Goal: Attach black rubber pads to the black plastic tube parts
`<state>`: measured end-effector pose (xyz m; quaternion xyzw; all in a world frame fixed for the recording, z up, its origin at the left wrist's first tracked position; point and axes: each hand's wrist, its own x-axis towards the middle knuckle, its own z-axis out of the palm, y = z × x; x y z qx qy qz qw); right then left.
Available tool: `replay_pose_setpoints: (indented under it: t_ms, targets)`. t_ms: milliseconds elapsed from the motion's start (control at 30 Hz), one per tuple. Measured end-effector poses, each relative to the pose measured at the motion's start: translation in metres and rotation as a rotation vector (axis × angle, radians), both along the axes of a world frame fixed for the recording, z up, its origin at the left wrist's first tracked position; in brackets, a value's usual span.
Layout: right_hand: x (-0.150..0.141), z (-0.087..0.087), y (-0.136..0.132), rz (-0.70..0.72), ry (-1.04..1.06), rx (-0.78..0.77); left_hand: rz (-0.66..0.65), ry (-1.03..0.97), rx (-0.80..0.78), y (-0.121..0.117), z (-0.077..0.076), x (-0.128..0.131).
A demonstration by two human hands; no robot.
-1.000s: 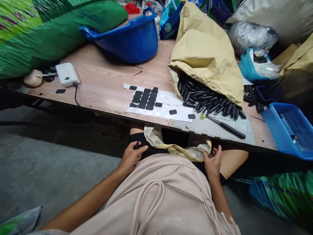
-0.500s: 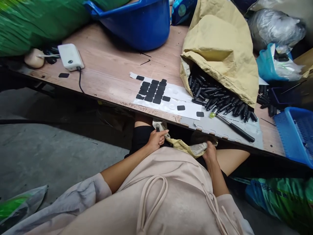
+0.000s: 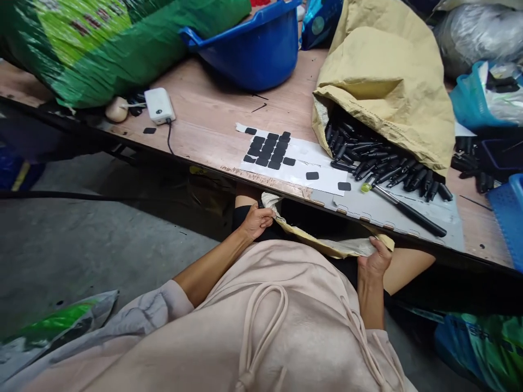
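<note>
Between my thighs, below the table edge, is a yellowish paper bag [image 3: 310, 239] with a pale lining. Its rim stretches from one hand to the other, and its inside is dark. My left hand [image 3: 258, 220] is closed on the rim at the left. My right hand [image 3: 375, 257] grips the right end of the rim with the thumb up. On the table before me, small black rounded pieces [image 3: 270, 148] sit in rows on a white sheet [image 3: 327, 178]. A larger paper bag [image 3: 388, 81] lies on its side, with many black tube-like parts [image 3: 379, 158] spilling from its mouth.
A black-handled tool [image 3: 412, 212] with a yellow-green tip lies near the table's front edge. Behind stand a blue basin [image 3: 253, 54] and a green sack [image 3: 118, 65]. A white box with a cable [image 3: 159, 105] is at left, a blue basket [image 3: 509, 218] at right.
My right hand has moved right and turned thumb up, drawing the bag's rim wider. The left forefinger, stretched out before, is now curled in. The view has shifted left.
</note>
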<state>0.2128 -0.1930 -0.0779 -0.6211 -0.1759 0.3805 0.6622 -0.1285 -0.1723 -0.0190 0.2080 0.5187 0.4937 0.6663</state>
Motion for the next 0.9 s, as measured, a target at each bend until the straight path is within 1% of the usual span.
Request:
replay_pose_setpoints:
  t_ms: [67, 133, 200, 267, 300, 333, 400, 467, 500, 533, 567, 600, 633, 700, 733, 767, 833, 900]
  targets:
    - [-0.001, 0.001, 0.002, -0.056, 0.021, -0.016, 0.012, 0.028, -0.001, -0.001, 0.002, 0.0]
    - [-0.003, 0.004, 0.003, -0.08, 0.035, -0.041, 0.034, 0.083, -0.014, -0.003, 0.002, -0.001]
    - [-0.005, 0.009, 0.001, -0.082, 0.043, -0.068, 0.05, 0.175, -0.038, -0.007, 0.003, -0.005]
    - [-0.003, 0.017, -0.005, -0.035, 0.029, -0.127, 0.036, 0.308, -0.053, -0.013, 0.006, -0.011]
    - [0.0, 0.023, -0.009, 0.025, -0.012, -0.173, 0.017, 0.391, -0.044, -0.017, 0.009, -0.013]
    - [0.006, 0.03, -0.014, 0.132, -0.098, -0.249, -0.012, 0.481, -0.026, -0.022, 0.013, -0.015]
    - [0.022, 0.048, -0.028, 0.43, -0.45, -0.391, -0.078, 0.678, 0.015, -0.033, 0.024, -0.015]
    - [0.04, 0.071, -0.042, 0.641, -0.837, -0.546, -0.151, 0.847, 0.034, -0.044, 0.036, -0.011]
    - [0.048, 0.085, -0.048, 0.728, -0.979, -0.616, -0.189, 0.91, 0.04, -0.048, 0.042, -0.009]
    - [0.054, 0.099, -0.051, 0.797, -1.07, -0.644, -0.229, 0.959, 0.05, -0.05, 0.047, -0.006]
    - [0.058, 0.113, -0.052, 0.812, -1.135, -0.624, -0.274, 0.993, 0.069, -0.05, 0.052, -0.002]
    - [0.059, 0.126, -0.05, 0.755, -1.179, -0.567, -0.325, 1.013, 0.095, -0.048, 0.057, 0.002]
    - [0.059, 0.138, -0.044, 0.646, -1.211, -0.48, -0.374, 1.025, 0.129, -0.043, 0.061, 0.006]
    - [0.054, 0.153, -0.023, 0.338, -1.294, -0.311, -0.449, 1.032, 0.236, -0.027, 0.07, 0.015]
    - [0.051, 0.156, -0.009, 0.259, -1.373, -0.237, -0.473, 1.027, 0.315, -0.016, 0.074, 0.02]
    - [0.05, 0.156, 0.006, 0.267, -1.464, -0.174, -0.49, 1.017, 0.408, -0.005, 0.078, 0.026]
    - [0.049, 0.149, 0.035, 0.322, -1.585, -0.089, -0.511, 1.0, 0.603, 0.021, 0.084, 0.04]
    - [0.051, 0.136, 0.056, 0.398, -1.659, -0.092, -0.542, 0.994, 0.747, 0.048, 0.084, 0.055]
